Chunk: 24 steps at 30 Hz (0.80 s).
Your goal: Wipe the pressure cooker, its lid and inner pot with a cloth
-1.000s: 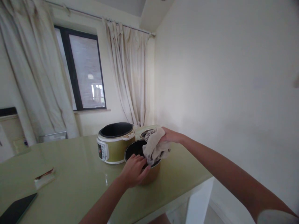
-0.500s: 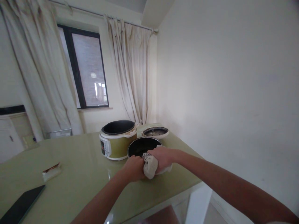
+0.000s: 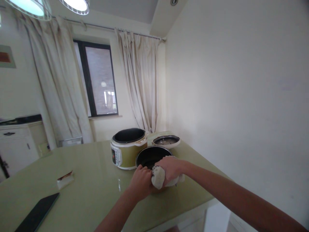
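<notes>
A dark inner pot (image 3: 152, 154) stands tilted slightly toward me on the green table. My left hand (image 3: 143, 182) is closed over its near left rim, fingers curled over the edge. In my right hand (image 3: 171, 167) is a bunched pale cloth (image 3: 158, 178), pressed against the pot's near right rim. Part of the cloth hangs down outside the pot. Just behind the pot, to the left, is the green and white pressure cooker body (image 3: 129, 149), open at the top. Its round lid (image 3: 166, 140) lies upside down behind the pot to the right.
On the left of the green table top (image 3: 96, 180) lie a dark flat tablet-like object (image 3: 38, 212) and a small white packet (image 3: 65, 180). A wall (image 3: 229, 96) runs along the right side. Curtains (image 3: 138, 77) and a window hang beyond the table.
My view has tilted up and turned left, so everything sits lower and further right. Both hands stay at the pot's near rim; the cloth has shifted slightly along it.
</notes>
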Available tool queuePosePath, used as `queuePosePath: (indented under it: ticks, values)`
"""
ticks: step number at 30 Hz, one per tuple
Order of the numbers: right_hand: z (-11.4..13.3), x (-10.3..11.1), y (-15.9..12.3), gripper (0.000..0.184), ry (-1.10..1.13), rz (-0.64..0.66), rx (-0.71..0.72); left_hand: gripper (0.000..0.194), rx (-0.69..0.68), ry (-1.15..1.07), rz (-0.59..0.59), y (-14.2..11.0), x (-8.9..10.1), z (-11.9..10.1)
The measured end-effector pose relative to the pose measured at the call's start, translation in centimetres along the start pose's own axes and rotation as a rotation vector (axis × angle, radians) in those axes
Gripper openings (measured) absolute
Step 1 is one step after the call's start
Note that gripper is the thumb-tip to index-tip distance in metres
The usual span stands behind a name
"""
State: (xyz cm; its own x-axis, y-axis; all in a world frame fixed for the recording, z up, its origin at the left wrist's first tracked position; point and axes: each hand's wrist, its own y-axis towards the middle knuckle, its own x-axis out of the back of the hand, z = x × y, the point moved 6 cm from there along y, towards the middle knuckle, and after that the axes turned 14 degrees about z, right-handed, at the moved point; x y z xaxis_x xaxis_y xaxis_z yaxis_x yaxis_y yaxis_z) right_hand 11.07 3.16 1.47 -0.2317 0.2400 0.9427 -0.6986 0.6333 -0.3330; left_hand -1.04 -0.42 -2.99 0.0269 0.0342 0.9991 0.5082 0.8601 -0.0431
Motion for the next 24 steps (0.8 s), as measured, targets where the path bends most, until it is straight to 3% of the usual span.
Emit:
queuePosePath:
  ticks: [4,8,10,15,17,20,24]
  values:
    - [-1.4,-0.1,-1.1,0.062,0.04,0.037,0.088,0.027,-0.103,-0.021,0.003,-0.2,0.1,2.2]
    - [-3.1,0.0,-2.4,0.066,0.049,-0.012,0.165,0.035,-0.155,-0.022,-0.106,-1.0,0.6,5.1]
    - [-3.2,-0.2,-2.5,0.064,-0.006,-0.045,0.122,0.035,-0.122,0.0,-0.095,-0.9,0.4,4.9]
    - [-0.6,-0.9,-1.3,0.061,-0.088,-0.083,0.021,0.018,-0.076,0.037,-0.013,0.4,-0.5,0.7]
    - [-0.3,-1.2,-0.9,0.062,-0.095,-0.1,0.024,0.016,-0.056,0.022,-0.008,0.7,-0.6,-0.1]
    - [-2.0,-1.5,-1.0,0.063,-0.07,-0.131,0.098,0.022,-0.132,-0.008,-0.006,0.2,-0.4,0.6]
    - [-5.3,-1.5,-2.3,0.064,-0.006,-0.197,0.172,0.018,-0.2,-0.001,-0.09,-1.3,0.4,3.6]
